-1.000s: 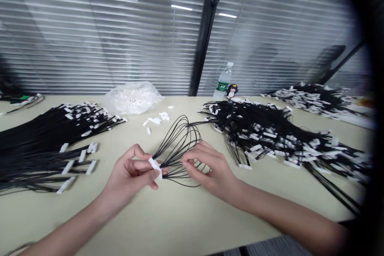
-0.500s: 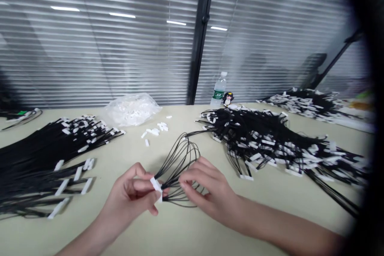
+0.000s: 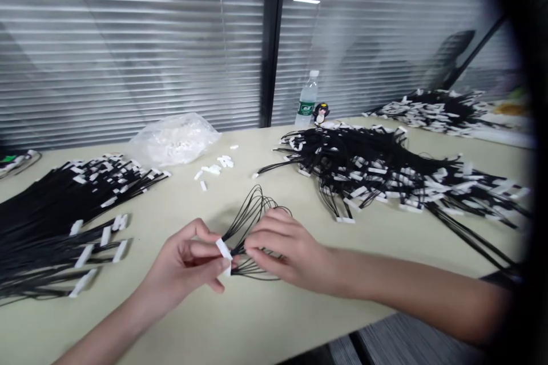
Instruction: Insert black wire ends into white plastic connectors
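A wire harness of thin black wires (image 3: 244,218) loops up between my two hands, with white plastic connectors (image 3: 223,249) at its near end. My left hand (image 3: 192,262) pinches these connectors between thumb and fingers. Close on the right, my right hand (image 3: 282,245) has its fingertips closed around some of the wires just behind the connectors. Its curled fingers hide part of the bundle, so exactly which wires it grips does not show.
Black wire harnesses with white ends lie in a fan (image 3: 51,199) at left and a tangled heap (image 3: 363,154) at right. Behind are a clear bag (image 3: 173,140), loose white housings (image 3: 214,169), a water bottle (image 3: 307,100) and a penguin figure (image 3: 321,114).
My right hand has moved left along the wires, closer to the connectors. My left hand keeps its pinch. The view has tilted downward and shows the table's front edge.
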The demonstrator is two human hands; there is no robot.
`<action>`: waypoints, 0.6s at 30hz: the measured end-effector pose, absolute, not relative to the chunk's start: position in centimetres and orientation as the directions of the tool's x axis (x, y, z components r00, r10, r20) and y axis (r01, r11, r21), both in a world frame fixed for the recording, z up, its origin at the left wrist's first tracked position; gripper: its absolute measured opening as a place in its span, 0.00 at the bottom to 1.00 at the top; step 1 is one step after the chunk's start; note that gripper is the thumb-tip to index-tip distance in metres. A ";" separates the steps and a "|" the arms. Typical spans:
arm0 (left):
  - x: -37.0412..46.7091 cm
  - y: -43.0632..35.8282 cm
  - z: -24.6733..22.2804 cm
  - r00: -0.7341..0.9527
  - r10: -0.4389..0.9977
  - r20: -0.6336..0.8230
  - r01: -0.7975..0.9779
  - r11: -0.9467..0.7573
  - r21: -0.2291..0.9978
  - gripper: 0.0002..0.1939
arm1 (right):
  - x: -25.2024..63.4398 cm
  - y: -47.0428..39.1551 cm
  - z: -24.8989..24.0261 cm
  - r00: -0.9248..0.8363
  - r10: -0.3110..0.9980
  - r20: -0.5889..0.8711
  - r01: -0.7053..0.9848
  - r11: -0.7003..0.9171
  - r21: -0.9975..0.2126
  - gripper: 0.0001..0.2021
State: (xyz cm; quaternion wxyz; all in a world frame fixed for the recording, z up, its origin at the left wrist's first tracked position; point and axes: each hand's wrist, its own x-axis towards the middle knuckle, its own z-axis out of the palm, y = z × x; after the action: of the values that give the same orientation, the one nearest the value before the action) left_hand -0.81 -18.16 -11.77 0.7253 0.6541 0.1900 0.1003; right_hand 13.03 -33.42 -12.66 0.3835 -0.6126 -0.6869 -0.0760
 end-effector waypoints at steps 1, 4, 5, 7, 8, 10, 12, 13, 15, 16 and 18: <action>-0.8 -18.1 -11.8 0.907 0.393 -0.153 0.112 0.125 0.986 0.16 | 13.0 -33.4 -12.8 0.053 0.783 0.619 0.895 0.238 -0.378 0.05; -1.0 -18.1 -11.6 0.909 0.386 -0.161 0.133 0.098 0.986 0.16 | 13.0 -33.3 -13.0 0.053 0.770 0.636 0.885 0.259 -0.388 0.05; -1.0 -18.1 -11.5 0.914 0.376 -0.155 0.135 0.079 0.988 0.16 | 13.0 -33.3 -13.0 0.046 0.764 0.644 0.884 0.269 -0.383 0.05; -0.9 -18.1 -11.3 0.930 0.334 -0.150 0.143 0.047 0.989 0.16 | 12.9 -33.3 -13.1 0.043 0.758 0.651 0.883 0.276 -0.379 0.06; -0.9 -18.1 -11.2 0.923 0.360 -0.137 0.132 0.039 0.990 0.17 | 12.9 -33.3 -13.1 0.046 0.758 0.651 0.882 0.276 -0.383 0.06; -0.8 -18.2 -11.3 0.905 0.394 -0.157 0.149 0.052 0.988 0.17 | 13.0 -33.3 -13.2 0.057 0.768 0.638 0.876 0.268 -0.402 0.06; -0.7 -18.2 -11.5 0.896 0.400 -0.190 0.171 0.083 0.982 0.16 | 13.0 -33.4 -13.3 0.067 0.780 0.622 0.867 0.263 -0.423 0.06; -0.7 -18.2 -11.7 0.897 0.396 -0.195 0.173 0.092 0.981 0.15 | 13.0 -33.4 -13.4 0.068 0.787 0.613 0.866 0.258 -0.428 0.06; -0.7 -18.1 -11.9 0.901 0.396 -0.177 0.154 0.090 0.984 0.15 | 13.0 -33.4 -13.5 0.066 0.796 0.602 0.869 0.251 -0.427 0.05; -0.7 -18.1 -11.9 0.901 0.401 -0.166 0.145 0.083 0.986 0.16 | 13.0 -33.4 -13.6 0.064 0.797 0.601 0.871 0.249 -0.423 0.05; -0.7 -18.1 -11.9 0.896 0.414 -0.159 0.143 0.070 0.987 0.16 | 13.0 -33.4 -13.7 0.062 0.799 0.598 0.874 0.246 -0.419 0.06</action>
State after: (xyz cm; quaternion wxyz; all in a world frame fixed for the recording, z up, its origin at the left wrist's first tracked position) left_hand -0.66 -18.08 -11.88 0.7019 0.6749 0.2062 0.0967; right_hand 12.99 -33.38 -13.67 0.3951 -0.6122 -0.6833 -0.0474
